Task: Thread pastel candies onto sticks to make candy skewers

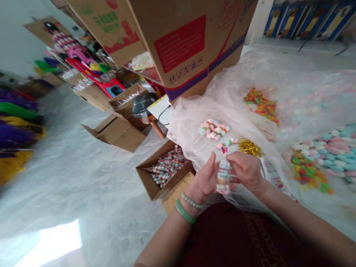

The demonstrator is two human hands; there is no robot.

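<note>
My left hand (205,180), with a beaded bracelet and a green bangle, is closed on the left side of a small clear packet of candy (223,177). The packet stands roughly upright, its gathered top upward with a red and pink bit. At that top, the fingers of my right hand (244,168) pinch it from the right. Just beyond lie several marshmallow skewers (213,129) on plastic sheeting (189,111). Gold twist ties (249,147) rest behind my right hand.
An open carton (147,181) of wrapped skewers stands at my left. A tall cardboard box (189,40) rises ahead. Gummy rings (261,105), more gummies (308,172) and loose marshmallows (338,148) lie to the right. Open boxes (119,131) sit on the floor.
</note>
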